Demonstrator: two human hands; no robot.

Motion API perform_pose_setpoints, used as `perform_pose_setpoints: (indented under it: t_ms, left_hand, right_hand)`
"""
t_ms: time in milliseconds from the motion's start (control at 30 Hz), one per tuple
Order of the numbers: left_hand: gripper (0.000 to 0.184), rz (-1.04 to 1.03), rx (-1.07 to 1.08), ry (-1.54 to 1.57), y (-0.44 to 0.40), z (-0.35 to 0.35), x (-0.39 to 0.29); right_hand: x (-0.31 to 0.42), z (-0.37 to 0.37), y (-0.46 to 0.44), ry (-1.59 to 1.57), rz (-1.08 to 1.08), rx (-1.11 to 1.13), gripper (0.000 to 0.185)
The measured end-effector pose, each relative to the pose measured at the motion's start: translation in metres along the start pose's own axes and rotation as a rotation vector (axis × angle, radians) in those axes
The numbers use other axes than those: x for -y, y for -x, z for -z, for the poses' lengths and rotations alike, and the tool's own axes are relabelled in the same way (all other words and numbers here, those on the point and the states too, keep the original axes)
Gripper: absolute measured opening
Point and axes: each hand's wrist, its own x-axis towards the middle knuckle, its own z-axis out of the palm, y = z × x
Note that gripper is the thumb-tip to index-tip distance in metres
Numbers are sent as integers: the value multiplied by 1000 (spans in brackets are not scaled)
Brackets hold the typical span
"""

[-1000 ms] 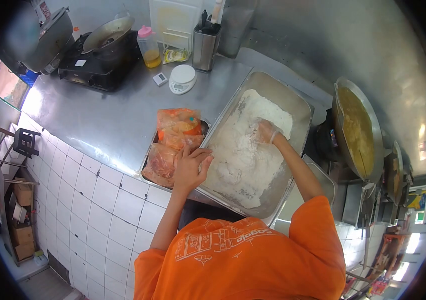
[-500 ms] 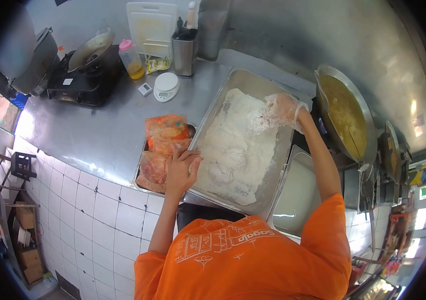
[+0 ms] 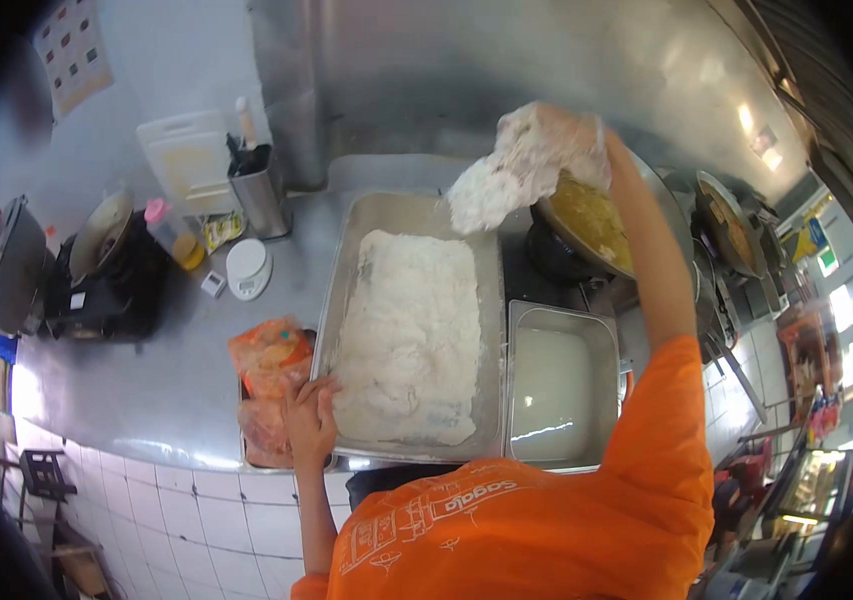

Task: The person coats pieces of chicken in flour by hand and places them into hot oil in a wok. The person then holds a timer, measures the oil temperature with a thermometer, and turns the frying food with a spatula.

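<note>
Flour [image 3: 473, 208] coats the piece [image 3: 498, 180] our right hand [image 3: 571, 140] grasps near the tray's [image 3: 492, 330] far-right corner; our left hand [image 3: 310, 420] lies unclenched at its left rim.

White scale [image 3: 248, 268] beyond the left grip [image 3: 310, 425], pink-capped bottle [image 3: 176, 238] and utensil holder [image 3: 261, 197] farther from it, black stove [image 3: 111, 316] to its left

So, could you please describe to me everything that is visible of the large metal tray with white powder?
The large, rectangular, silver-grey metal tray has raised walls, a narrow rim and rounded far corners. It sits open side up, its long sides running away from the person. White flour-like powder covers most of its floor, lumpier toward the near end. The person's left hand appears to touch its left rim, near the close corner. A smaller metal container of whitish liquid stands at its right.
</note>
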Motion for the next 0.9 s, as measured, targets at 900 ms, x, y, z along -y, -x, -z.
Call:
perform_pose_setpoints:
  t_ms: [900]
  left_hand:
    - [27, -25, 67, -128, -6, 0, -4]
  right_hand:
    - [-168, 24, -88, 205, 42, -141, 13]
